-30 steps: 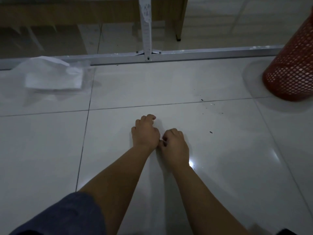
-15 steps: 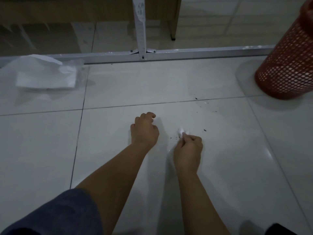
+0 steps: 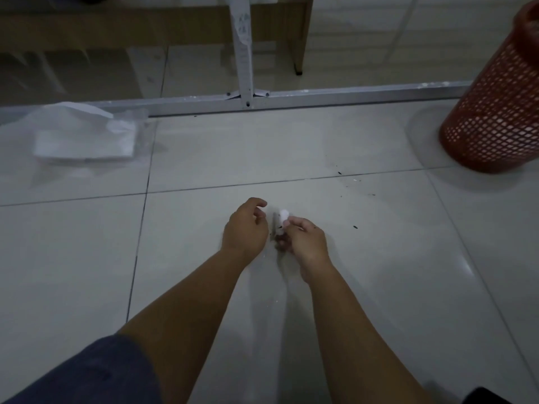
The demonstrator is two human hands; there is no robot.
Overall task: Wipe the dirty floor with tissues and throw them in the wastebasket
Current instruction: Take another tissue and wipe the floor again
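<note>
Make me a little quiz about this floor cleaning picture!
1. True or false: the right hand pinches a small wad of tissue.
2. Which side of the picture holds the red wastebasket: A left, B right?
3. Fill in: the dark specks lie on the ____.

Key: 1 true. 2 B. 3 floor. The left hand holds nothing, and the tissue pack lies far left.

Dim, greyish light, soft glare on glossy floor (image 3: 379, 287), wide-angle bending at edges
</note>
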